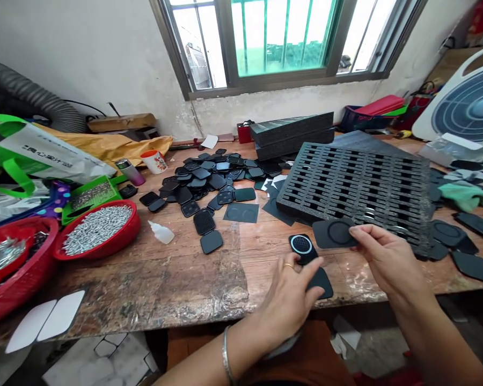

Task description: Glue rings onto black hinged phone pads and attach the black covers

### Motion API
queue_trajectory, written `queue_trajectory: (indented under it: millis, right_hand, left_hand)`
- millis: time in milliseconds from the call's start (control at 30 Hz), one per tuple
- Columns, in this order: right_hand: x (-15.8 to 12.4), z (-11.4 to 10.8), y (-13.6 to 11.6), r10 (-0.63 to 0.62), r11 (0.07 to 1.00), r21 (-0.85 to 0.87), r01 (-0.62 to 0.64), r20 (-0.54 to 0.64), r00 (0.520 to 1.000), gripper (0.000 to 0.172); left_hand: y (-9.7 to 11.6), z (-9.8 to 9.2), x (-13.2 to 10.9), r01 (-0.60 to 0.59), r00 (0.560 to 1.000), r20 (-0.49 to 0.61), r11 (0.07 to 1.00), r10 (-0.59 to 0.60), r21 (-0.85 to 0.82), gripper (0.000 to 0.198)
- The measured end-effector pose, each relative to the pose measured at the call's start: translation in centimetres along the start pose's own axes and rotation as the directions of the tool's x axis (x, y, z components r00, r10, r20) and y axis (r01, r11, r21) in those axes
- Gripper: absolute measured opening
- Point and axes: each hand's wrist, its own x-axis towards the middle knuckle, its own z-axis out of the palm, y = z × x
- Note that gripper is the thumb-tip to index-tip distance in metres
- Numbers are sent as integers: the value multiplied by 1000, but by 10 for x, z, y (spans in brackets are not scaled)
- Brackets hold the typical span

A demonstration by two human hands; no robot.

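My right hand (390,262) pinches the right end of a thin dark grey sheet (333,234) with a round ring pressed into it. That sheet hangs just above the table, right of a black folding pad (320,282). On the pad's far half a pale ring (301,244) surrounds a dotted centre. My left hand (290,289) rests over the pad's middle, its fingers apart and touching it, and covers part of the hinge. Left of the hands, another folding pad (211,242) lies unfolded, near a flat dark sheet with a faint ring outline (241,213).
A slotted black foam tray (346,177) stands behind my right hand. Black pads are heaped (201,177) at the back. Left are a small white bottle (161,232), a red bowl of metal pins (99,228), a cup (153,161) and white cards (48,320). A fan (467,102) is right.
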Motion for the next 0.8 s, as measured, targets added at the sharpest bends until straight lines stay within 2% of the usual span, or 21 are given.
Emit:
queue_trajectory:
  millis: [67, 133, 233, 267, 367, 433, 500, 567, 667, 733, 800]
  right_hand:
    - [2, 1, 5, 63, 992, 109, -65, 21, 998, 26]
    - [0, 5, 9, 127, 977, 162, -137, 72, 989, 26]
    - [-5, 15, 15, 204, 956, 180, -233, 166, 965, 26]
    - [-7, 18, 17, 223, 950, 173, -259, 201, 954, 26]
    - [-14, 30, 24, 269, 939, 131, -320, 305, 914, 28]
    - [-20, 40, 27, 297, 927, 110, -360, 370, 880, 29]
    - [-27, 51, 28, 311, 916, 103, -387, 426, 850, 28]
    - [-35, 63, 27, 310, 911, 100, -400, 471, 826, 27]
    - [-46, 79, 24, 315, 899, 97, -427, 533, 785, 25]
    - [-50, 89, 21, 321, 892, 97, -442, 553, 769, 25]
    - [-54, 97, 19, 332, 885, 92, -457, 565, 756, 25]
  left_hand:
    - [2, 10, 3, -18, 1000, 18, 993, 16, 120, 57]
    - [2, 13, 4, 3, 1000, -9, 979, -1, 204, 50]
    - [-6, 4, 1, 56, 997, -65, 971, -42, 232, 31]
    - [-10, -2, -1, 78, 995, -84, 976, -62, 206, 30]
    - [-28, -25, -9, 187, 973, -144, 982, -181, 27, 61]
    - [-41, -42, -17, 257, 951, -137, 955, -278, -149, 81]
    - [-55, -59, -26, 326, 930, -36, 868, -365, -376, 87]
    - [-66, -74, -36, 417, 895, 115, 713, -432, -564, 84]
    - [-76, -87, -51, 500, 845, 243, 545, -476, -673, 64]
    - [-78, -90, -61, 507, 837, 279, 477, -471, -717, 45]
    - [-76, -91, -68, 520, 827, 341, 378, -446, -766, 35]
